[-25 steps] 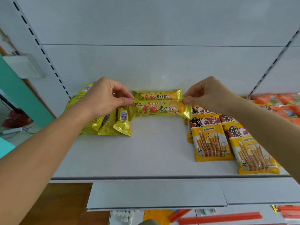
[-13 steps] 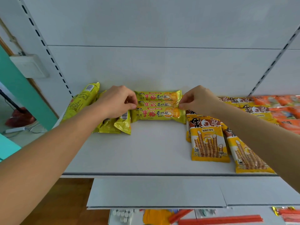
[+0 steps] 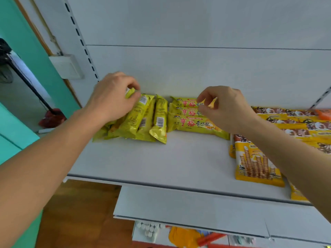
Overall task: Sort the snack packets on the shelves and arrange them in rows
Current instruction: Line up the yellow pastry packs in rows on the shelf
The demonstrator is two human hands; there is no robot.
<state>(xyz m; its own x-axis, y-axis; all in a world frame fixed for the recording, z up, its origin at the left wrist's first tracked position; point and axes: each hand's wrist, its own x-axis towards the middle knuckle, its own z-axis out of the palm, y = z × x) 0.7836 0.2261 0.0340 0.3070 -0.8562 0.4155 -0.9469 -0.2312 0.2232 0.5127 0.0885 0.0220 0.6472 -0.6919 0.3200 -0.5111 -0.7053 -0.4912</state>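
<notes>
On the white shelf [image 3: 161, 163], the left hand [image 3: 111, 99] pinches the top of a yellow packet [image 3: 129, 91] at the back-left pile [image 3: 143, 120]. The right hand [image 3: 223, 110], fingers curled, pinches the end of the rearmost of three stacked yellow bars [image 3: 188, 113] just right of that pile.

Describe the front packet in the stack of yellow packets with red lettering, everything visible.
The front packet is a long, glossy yellow film wrapper with large red characters, smaller dark ones and an orange picture toward its right end. It lies flat, face up, lengthwise across the white shelf, nearest the viewer of three alike. Its left end meets the upended yellow packets; the right hand covers part of its right half.
</notes>
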